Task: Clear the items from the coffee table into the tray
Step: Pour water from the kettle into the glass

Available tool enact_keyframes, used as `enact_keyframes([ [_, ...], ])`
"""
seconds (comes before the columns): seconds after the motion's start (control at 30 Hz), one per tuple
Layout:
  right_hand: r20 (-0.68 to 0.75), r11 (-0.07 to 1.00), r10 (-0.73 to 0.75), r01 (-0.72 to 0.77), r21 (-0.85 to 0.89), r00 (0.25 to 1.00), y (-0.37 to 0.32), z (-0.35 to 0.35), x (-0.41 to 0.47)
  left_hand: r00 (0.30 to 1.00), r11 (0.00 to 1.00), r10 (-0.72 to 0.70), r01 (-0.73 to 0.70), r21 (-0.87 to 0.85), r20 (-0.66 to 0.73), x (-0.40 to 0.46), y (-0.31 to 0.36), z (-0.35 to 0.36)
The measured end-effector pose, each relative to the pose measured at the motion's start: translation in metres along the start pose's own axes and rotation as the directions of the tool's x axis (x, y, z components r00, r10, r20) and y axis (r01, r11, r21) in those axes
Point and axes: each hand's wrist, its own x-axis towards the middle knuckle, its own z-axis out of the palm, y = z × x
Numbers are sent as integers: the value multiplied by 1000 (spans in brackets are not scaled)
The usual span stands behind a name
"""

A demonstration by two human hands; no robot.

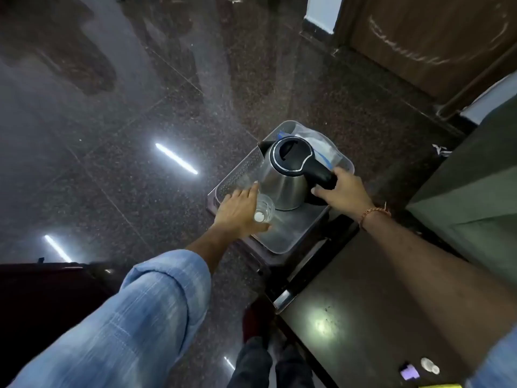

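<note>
A clear plastic tray [237, 177] rests on a small dark stand beside the coffee table [363, 289]. Inside it stands a steel electric kettle [282, 186] with a black lid and handle. My right hand [344, 191] grips the kettle's black handle. My left hand [240, 211] wraps around a clear plastic bottle with a white cap [264, 212], upright in the tray just in front of the kettle. A clear plastic bag [321, 148] lies at the tray's far end behind the kettle.
The dark glossy coffee table carries a small purple item [409, 372] and a clear round item [429, 365] near its front right. A dark chair [42, 298] sits at the lower left. A wooden door [433, 37] and polished granite floor lie beyond.
</note>
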Motion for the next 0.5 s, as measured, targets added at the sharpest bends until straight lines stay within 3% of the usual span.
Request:
enact_keyframes([
  [0.17,-57,998,24,-20,57,998,6,14,13,999,999,-51,50,-13,-14,10,3,25],
  [0.4,-151,987,21,4,162,988,12,18,17,999,952,-43,31,-304,-32,6,-6,26],
  [0.5,-196,965,53,0,261,979,11,13,11,997,944,3,-28,-328,-75,-1,-10,13],
])
